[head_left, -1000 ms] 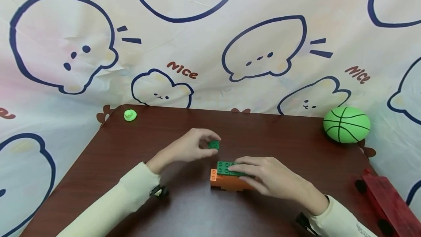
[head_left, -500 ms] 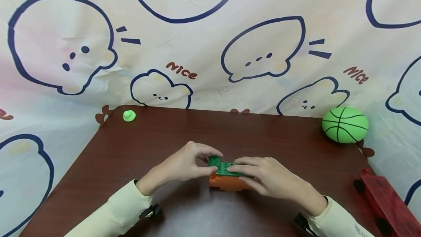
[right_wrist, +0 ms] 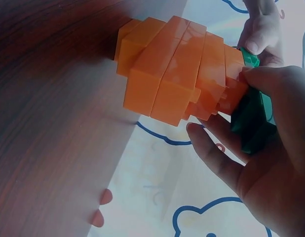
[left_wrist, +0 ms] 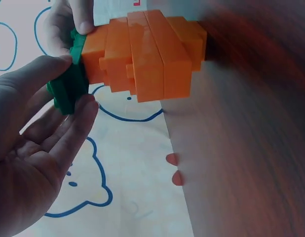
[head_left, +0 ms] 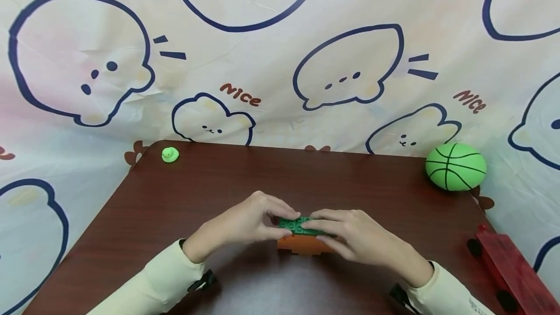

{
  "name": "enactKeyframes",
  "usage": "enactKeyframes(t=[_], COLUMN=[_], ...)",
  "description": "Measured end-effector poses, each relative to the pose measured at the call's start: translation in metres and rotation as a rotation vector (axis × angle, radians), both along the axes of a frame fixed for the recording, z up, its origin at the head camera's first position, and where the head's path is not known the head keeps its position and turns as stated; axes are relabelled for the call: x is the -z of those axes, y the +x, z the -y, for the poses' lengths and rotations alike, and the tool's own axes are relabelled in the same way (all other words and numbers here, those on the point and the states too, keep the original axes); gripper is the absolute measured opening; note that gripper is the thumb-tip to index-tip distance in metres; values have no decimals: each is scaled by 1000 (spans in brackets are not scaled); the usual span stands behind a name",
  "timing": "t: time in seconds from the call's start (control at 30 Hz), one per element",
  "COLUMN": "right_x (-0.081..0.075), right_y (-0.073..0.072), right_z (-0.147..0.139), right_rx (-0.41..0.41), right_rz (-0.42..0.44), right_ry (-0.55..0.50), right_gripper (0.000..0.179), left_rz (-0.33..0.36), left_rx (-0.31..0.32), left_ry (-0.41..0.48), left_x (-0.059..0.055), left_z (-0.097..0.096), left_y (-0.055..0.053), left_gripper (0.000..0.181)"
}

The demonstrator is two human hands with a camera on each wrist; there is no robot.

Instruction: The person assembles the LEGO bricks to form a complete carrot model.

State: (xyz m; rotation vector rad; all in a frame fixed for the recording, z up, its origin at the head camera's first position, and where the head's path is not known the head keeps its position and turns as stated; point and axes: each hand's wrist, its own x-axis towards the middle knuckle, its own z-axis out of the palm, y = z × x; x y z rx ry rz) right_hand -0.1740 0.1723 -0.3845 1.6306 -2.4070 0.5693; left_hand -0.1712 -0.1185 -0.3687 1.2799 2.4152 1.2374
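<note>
An orange stack of toy building bricks (head_left: 302,245), topped with green bricks (head_left: 299,226), stands on the table in front of the person. Its wider orange layers (left_wrist: 147,57) show in the left wrist view. My left hand (head_left: 245,220) pinches the green brick (left_wrist: 73,89) at the stack's left end between thumb and fingers; it sits level with the green beside it. From the other side, my right hand (head_left: 363,235) grips the top of the stack, thumb on the near side and fingers over the green. That hand hides the stack's right end in the head view.
A small green toy duck (head_left: 170,154) sits at the table's far left corner. At the far right rests a green ball with black lines (head_left: 456,166). A red toy vehicle (head_left: 512,261) lies along the right edge. Behind the table (head_left: 210,174) hangs a printed cloth (head_left: 275,72).
My left hand has brought the small green brick down from behind the stack onto its left end, where it now sits lower than half a second ago. The right hand has stayed on the stack.
</note>
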Motion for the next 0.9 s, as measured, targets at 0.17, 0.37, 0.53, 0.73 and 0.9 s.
enactKeyframes(t=[0.17, 0.37, 0.53, 0.73, 0.9], right_x=[0, 3, 10, 13, 19], right_y=[0, 0, -4, -15, -21], right_z=[3, 11, 11, 10, 8], right_rx=[-11, -43, -54, -21, -23], right_rz=[-24, -114, -113, -116, -95], right_ry=[-12, -21, -39, -71, -170], right_gripper=[46, 30, 22, 23, 28], left_rz=[-42, -221, -308, -288, -324], left_rx=[3, -5, -56, -90, -118], left_ry=[4, -68, -12, 51, 124], left_x=[2, 23, 41, 43, 43], left_z=[2, 1, 0, -5, -11], left_y=[2, 9, 14, 0, -11], left_gripper=[34, 31, 33, 31, 24])
